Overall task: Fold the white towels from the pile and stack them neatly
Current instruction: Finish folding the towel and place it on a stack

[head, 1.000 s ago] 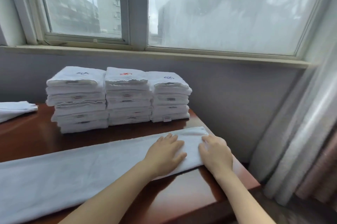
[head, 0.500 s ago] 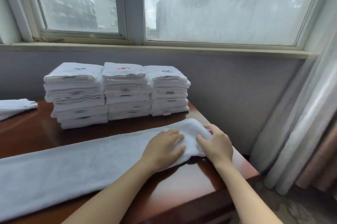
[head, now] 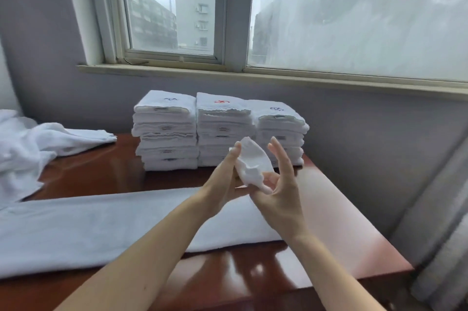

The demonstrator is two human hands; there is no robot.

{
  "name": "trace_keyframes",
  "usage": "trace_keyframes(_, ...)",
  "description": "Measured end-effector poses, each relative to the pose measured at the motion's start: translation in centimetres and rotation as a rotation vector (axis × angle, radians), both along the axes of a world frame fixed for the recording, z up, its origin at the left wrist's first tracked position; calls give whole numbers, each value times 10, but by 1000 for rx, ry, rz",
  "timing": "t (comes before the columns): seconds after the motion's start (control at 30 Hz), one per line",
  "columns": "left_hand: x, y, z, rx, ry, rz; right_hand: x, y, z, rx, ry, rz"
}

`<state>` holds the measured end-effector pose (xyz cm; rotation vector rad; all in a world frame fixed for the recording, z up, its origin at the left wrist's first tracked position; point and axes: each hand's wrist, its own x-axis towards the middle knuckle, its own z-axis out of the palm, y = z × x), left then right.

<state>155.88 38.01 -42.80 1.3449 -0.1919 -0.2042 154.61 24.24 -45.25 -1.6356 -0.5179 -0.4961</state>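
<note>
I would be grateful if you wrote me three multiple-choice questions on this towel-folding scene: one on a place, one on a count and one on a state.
1. Where does the loose towel pile lie?
A. at the table's left side
B. on the windowsill
C. on the floor at the right

2. How many folded stacks stand under the window?
A. two
B. three
C. five

3. The long towel's right end is:
A. flat on the table
B. held up off the table
C. tucked under a stack

Answers:
1 A: the pile spreads out left of the stacks.
2 B: three stand side by side.
3 B: the right hand pinches the end and the left hand lies against it, above the wood.
</note>
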Motion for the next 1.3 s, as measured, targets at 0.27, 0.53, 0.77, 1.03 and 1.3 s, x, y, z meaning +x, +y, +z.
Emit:
trace_keyframes(0.27,-19,84,-18,173,263,68,-10,53,-12,-187,165,254)
trace_keyframes(0.53,-18,100,-41,280,262,227,29,24,-17,-278,195,-81)
trace_keyframes(0.77,-2,79,-49,764,41,424,32,22,-34,-528,210,-84)
trace_keyframes(1.03,-10,108,-45,864,118,350,33,21,-34,-974,131,-57)
trace_keyframes(1.3,-25,54,-45,1342,-432,316,39,25,-49,-1267,177,-85)
